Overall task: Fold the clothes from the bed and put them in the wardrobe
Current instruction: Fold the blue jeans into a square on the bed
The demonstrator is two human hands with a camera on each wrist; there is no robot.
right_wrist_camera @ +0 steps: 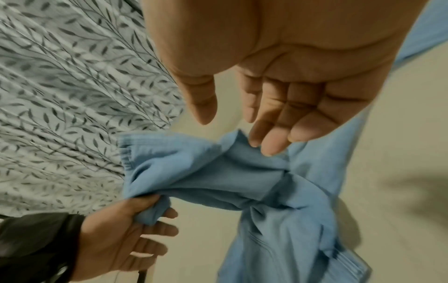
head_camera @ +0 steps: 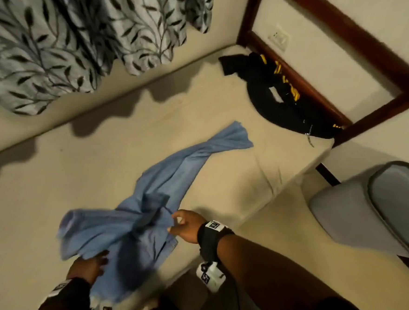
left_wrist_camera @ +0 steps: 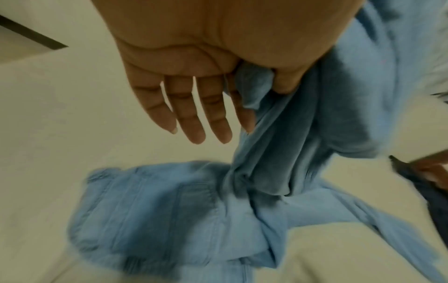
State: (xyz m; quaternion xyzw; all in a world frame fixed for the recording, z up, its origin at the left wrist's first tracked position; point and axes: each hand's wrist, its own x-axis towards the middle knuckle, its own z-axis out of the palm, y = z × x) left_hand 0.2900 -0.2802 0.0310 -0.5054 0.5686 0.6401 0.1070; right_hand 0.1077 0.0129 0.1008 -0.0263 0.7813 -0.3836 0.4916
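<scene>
You had light blue trousers (head_camera: 162,185) on a plain beige sheet (head_camera: 51,180). Black garment (head_camera: 275,99) carried yellow stripes. Curtain (head_camera: 61,36) was pale grey, dark leaf print. Headboard frame (head_camera: 352,37) dark reddish brown; chair (head_camera: 354,213) grey.

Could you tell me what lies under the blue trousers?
The beige bed sheet lies under the blue trousers. Whatever sits beneath their bunched waist is covered.
</scene>
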